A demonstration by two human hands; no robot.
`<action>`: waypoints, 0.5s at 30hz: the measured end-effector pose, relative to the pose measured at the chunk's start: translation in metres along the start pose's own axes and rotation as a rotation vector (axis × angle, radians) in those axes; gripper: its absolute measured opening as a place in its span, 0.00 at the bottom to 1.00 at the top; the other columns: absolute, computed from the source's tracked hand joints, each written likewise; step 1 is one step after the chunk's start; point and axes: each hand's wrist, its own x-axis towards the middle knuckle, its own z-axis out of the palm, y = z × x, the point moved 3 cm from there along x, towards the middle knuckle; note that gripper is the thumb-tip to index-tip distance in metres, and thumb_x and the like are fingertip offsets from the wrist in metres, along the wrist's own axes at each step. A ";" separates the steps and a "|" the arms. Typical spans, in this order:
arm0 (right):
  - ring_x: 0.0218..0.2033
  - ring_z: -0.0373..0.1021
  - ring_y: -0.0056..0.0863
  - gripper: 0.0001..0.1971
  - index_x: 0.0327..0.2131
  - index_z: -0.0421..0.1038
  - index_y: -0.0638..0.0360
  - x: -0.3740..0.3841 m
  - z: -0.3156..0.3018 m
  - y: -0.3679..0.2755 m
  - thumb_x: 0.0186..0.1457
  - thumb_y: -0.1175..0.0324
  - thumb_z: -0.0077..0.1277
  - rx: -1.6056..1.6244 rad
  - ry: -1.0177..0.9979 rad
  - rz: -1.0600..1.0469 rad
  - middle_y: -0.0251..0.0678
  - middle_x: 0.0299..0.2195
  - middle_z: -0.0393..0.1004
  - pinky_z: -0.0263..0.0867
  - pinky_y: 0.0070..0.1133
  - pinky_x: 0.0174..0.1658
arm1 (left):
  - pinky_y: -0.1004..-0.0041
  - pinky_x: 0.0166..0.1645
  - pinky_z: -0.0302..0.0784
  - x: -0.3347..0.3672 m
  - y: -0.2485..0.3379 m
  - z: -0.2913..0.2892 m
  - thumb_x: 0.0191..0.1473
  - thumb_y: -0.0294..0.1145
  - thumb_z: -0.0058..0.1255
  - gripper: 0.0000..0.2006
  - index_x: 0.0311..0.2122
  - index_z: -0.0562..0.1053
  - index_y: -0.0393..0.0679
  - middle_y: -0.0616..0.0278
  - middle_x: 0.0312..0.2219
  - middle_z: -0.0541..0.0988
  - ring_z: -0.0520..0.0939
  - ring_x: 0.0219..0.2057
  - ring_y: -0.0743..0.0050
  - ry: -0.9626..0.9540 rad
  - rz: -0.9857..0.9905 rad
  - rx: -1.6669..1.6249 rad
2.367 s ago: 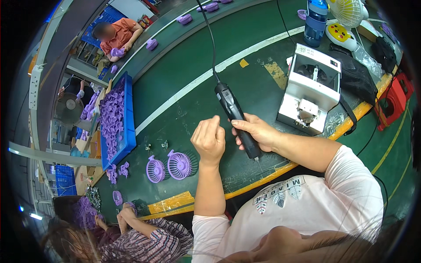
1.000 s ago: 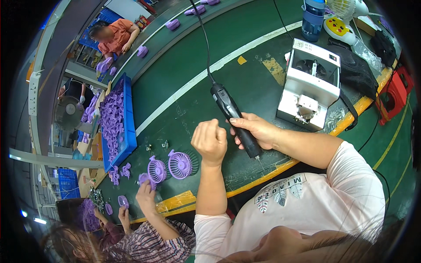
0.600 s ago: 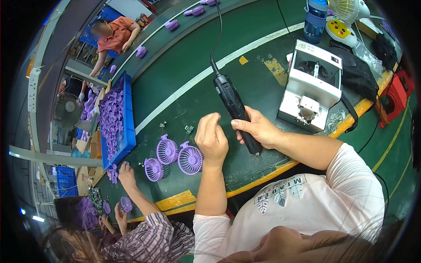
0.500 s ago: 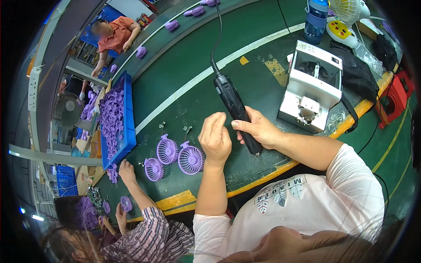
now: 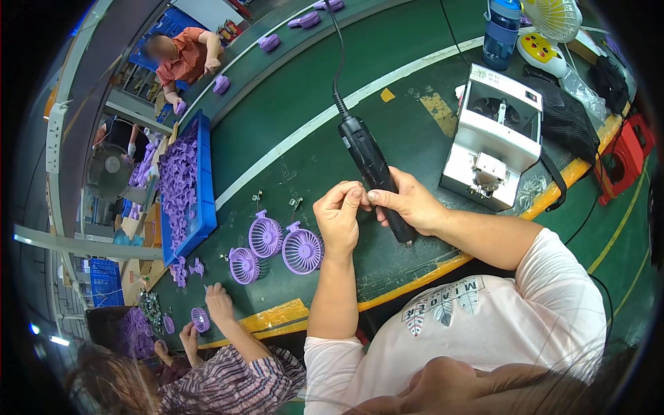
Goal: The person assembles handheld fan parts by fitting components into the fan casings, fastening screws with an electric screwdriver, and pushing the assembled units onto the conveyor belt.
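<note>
My right hand point(image 5: 411, 204) is closed around a black electric screwdriver point(image 5: 365, 151), whose cord rises from its far end. The screwdriver slants over the green bench, its bit end toward me. My left hand point(image 5: 337, 221) pinches thumb to fingertips, almost touching my right thumb; whatever it pinches is too small to make out. Just left of that hand stand three round, slatted purple fan housings point(image 5: 302, 250), close together. Small circuit boards with wires point(image 5: 296, 203) lie at their far side.
Right of my hands stands a white screw-feeder machine point(image 5: 484, 169), with a blue bottle point(image 5: 501, 38) behind it. A blue bin point(image 5: 205, 187) of purple parts is at left. A co-worker's hand point(image 5: 219, 302) works nearby. Purple fans point(image 5: 270, 43) line the far belt.
My left hand's fingers have turned toward my right thumb and closed into a pinch. The neighbouring co-worker's hand has drawn back from the bin. The far person has reached onto a purple fan.
</note>
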 end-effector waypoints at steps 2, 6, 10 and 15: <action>0.20 0.63 0.13 0.18 0.36 0.61 0.59 0.001 0.000 0.001 0.49 0.60 0.54 0.004 -0.003 -0.005 0.30 0.25 0.68 0.63 0.13 0.23 | 0.81 0.27 0.69 0.001 0.000 -0.001 0.52 0.25 0.48 0.06 0.30 0.71 0.31 0.62 0.21 0.73 0.72 0.21 0.79 -0.030 0.017 0.000; 0.20 0.63 0.14 0.16 0.36 0.61 0.59 0.003 0.000 -0.001 0.50 0.61 0.53 0.006 -0.001 -0.003 0.30 0.25 0.67 0.63 0.13 0.22 | 0.81 0.27 0.70 0.001 0.001 0.001 0.54 0.25 0.45 0.06 0.33 0.70 0.32 0.61 0.21 0.73 0.72 0.21 0.79 0.047 -0.013 -0.029; 0.17 0.64 0.16 0.13 0.37 0.61 0.61 0.002 -0.004 -0.005 0.53 0.65 0.48 0.006 0.095 -0.069 0.30 0.22 0.66 0.63 0.14 0.21 | 0.81 0.27 0.69 0.003 -0.002 -0.004 0.55 0.25 0.40 0.07 0.32 0.69 0.32 0.62 0.20 0.73 0.72 0.22 0.80 0.066 0.026 0.080; 0.22 0.64 0.17 0.22 0.48 0.57 0.64 -0.005 0.001 -0.021 0.51 0.68 0.49 -0.045 0.006 -0.420 0.31 0.23 0.66 0.63 0.15 0.27 | 0.77 0.25 0.67 0.003 0.025 -0.019 0.52 0.29 0.46 0.10 0.25 0.71 0.33 0.58 0.19 0.73 0.73 0.19 0.73 0.133 0.134 0.577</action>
